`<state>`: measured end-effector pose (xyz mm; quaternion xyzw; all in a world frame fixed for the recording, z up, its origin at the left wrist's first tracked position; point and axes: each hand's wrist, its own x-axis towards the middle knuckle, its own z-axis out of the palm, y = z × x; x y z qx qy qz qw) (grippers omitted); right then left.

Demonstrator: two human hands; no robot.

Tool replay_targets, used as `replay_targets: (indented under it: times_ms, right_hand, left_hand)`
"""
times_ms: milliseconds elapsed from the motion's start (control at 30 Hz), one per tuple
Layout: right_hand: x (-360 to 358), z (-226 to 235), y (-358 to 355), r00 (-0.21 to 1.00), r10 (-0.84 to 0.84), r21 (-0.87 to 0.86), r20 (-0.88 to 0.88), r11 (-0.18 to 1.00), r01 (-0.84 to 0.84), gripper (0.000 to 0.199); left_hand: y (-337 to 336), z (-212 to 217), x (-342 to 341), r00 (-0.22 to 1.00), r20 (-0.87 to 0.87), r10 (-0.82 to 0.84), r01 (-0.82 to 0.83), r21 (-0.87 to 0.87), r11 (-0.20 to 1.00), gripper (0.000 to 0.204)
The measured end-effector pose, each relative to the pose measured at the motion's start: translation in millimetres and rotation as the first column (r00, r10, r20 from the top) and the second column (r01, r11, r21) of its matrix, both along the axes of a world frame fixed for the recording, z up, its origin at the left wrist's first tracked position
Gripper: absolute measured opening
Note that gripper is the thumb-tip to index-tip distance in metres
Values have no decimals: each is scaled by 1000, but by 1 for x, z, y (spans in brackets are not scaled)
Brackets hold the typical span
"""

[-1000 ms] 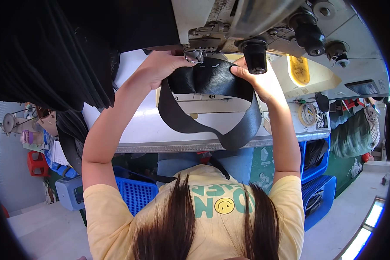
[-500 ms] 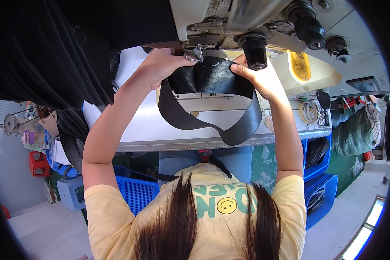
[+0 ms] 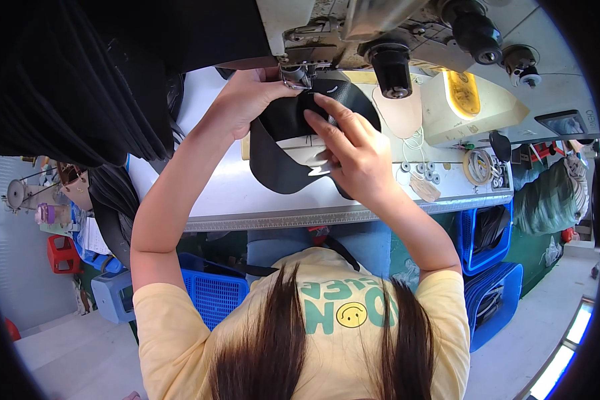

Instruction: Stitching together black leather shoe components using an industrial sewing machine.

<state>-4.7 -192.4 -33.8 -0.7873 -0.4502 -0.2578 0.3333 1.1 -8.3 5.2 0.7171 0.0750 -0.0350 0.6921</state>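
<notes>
A black leather piece (image 3: 272, 162), curved into a loop like a band, lies under the needle area of a sewing machine (image 3: 437, 40). My left hand (image 3: 250, 100) pinches its far left edge, thumb close to the metal presser foot (image 3: 297, 77); the other fingers are hidden behind the leather. My right hand (image 3: 360, 153) presses two fingertips on the leather just right of the foot. Tucked in that hand's curled fingers are silver thread snips (image 3: 321, 169), their pointed blades showing below the palm. A short white mark shows on the leather near the foot.
Black panels (image 3: 80, 87) hang in a thick stack at left. On the white table (image 3: 227, 200) to the right are bobbins (image 3: 428, 172), a tape roll (image 3: 477, 165) and a pale pattern piece (image 3: 399, 110). Blue baskets (image 3: 490, 293) stand below right, another blue basket (image 3: 213, 293) below left.
My right hand has left the leather's right edge and come inward to its middle by the foot, the snips now showing. The loop has folded narrower. My left hand stays nearly in place.
</notes>
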Motion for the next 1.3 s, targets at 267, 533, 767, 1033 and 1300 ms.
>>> replay_targets:
  times_ms: [267, 533, 767, 1033, 1300]
  right_hand:
    - [18, 17, -12, 999, 48, -94, 25, 994, -46, 42]
    - [63, 10, -28, 968, 162, -100, -193, 978, -183, 41]
    - [55, 16, -26, 996, 45, -161, -77, 985, -57, 43]
    - [28, 14, -13, 981, 156, -35, -117, 986, -161, 42]
    - [57, 29, -27, 962, 153, -233, -225, 951, -205, 39]
  left_hand:
    - [8, -8, 1, 999, 14, -37, 36, 8, 999, 16]
    - [1, -8, -6, 996, -42, -82, 73, -181, 981, 12]
    - [-6, -13, -10, 999, -9, -33, 29, -286, 958, 12]
    - [-8, -17, -11, 1000, -28, -10, -1, -356, 935, 16]
    - [-15, -27, -11, 998, 55, 17, 3, -337, 941, 15]
